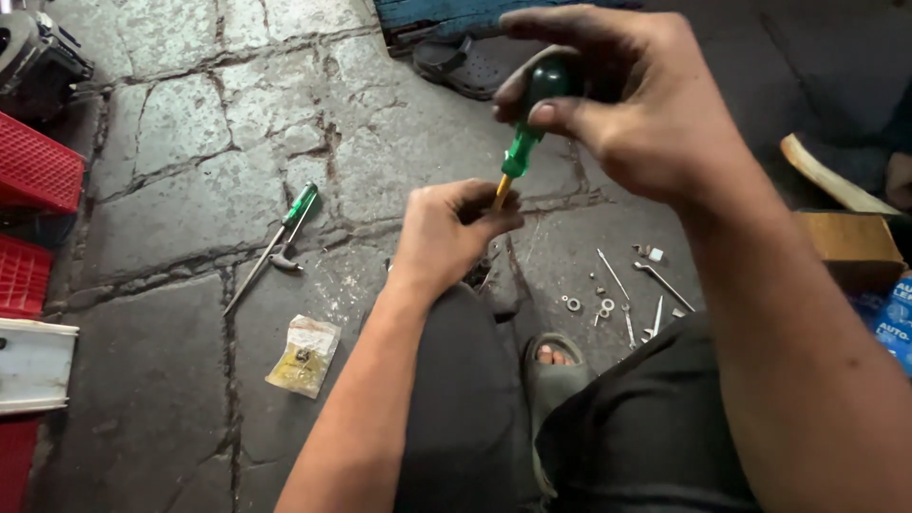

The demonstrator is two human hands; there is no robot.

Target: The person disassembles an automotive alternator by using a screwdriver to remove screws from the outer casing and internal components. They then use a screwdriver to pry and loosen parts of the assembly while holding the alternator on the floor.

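Forearms and dark-trousered knees fill the near edge, with a sandalled foot (554, 366) between them on the stone floor (190, 199). Just beyond, the left hand (446, 233) is closed in a fist around the yellow shaft's lower end; whatever sits under the tip is hidden inside that grip. Above it the right hand (617, 100) wraps the dark green handle of the screwdriver (522, 142), fingers and thumb clamped round the top. The tool stands nearly upright, leaning slightly to the right.

To do this well, I judge the shaft should stay in line with the hidden part, the left fist steadying it while the right presses down as it turns.

A second screwdriver (275, 242) lies to the left, a small bag (304, 354) near it; washers (589, 306) and thin rods are scattered to the right.
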